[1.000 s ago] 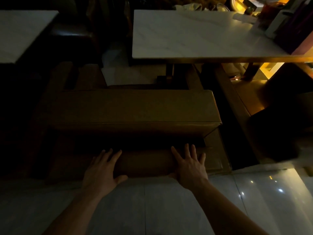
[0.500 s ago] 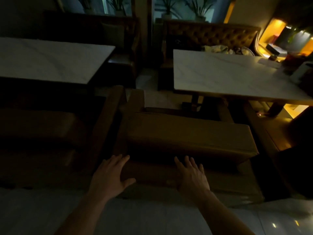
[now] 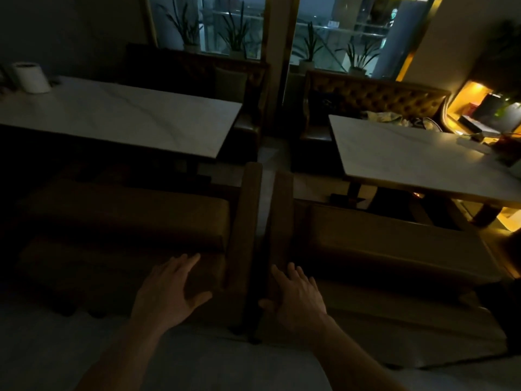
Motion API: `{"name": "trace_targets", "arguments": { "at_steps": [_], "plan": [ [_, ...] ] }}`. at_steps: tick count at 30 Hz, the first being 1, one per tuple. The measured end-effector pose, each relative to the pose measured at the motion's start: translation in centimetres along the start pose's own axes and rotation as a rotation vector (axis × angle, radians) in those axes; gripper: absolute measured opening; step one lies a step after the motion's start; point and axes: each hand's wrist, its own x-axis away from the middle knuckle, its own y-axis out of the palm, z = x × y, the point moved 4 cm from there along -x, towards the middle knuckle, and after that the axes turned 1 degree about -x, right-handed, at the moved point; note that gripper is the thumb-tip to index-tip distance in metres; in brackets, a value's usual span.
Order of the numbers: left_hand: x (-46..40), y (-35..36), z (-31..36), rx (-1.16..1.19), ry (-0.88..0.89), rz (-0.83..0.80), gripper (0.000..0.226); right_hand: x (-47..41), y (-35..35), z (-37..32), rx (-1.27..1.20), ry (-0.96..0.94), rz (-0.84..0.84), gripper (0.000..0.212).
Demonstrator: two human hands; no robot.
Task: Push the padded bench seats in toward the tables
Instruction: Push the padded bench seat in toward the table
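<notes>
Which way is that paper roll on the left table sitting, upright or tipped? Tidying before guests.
Upright: the paper roll stands on end at the left table's far corner.

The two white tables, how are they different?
The left table has a paper roll standing at its far left corner; the right table has none, only clutter at its far right end. The left table sits in the dark, while the right one catches warm yellow light. Both have pale marbled tops and a brown padded bench in front.
</notes>
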Motion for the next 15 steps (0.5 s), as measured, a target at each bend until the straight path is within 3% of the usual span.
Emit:
{"name": "trace_targets", "arguments": {
  "at_steps": [9,15],
  "plan": [
    [-0.9,-0.5,-16.2,-0.001,-0.149,-0.044,0.095,-8.7,6.4,-14.3,0.003,-0.122,-0.095,0.092],
    [-5.4,-2.3,-26.7,-0.049,-0.149,-0.03,0.098,-16.2,9.8,-21.1,0.086,-0.107,-0.119,0.092]
  ]
}}
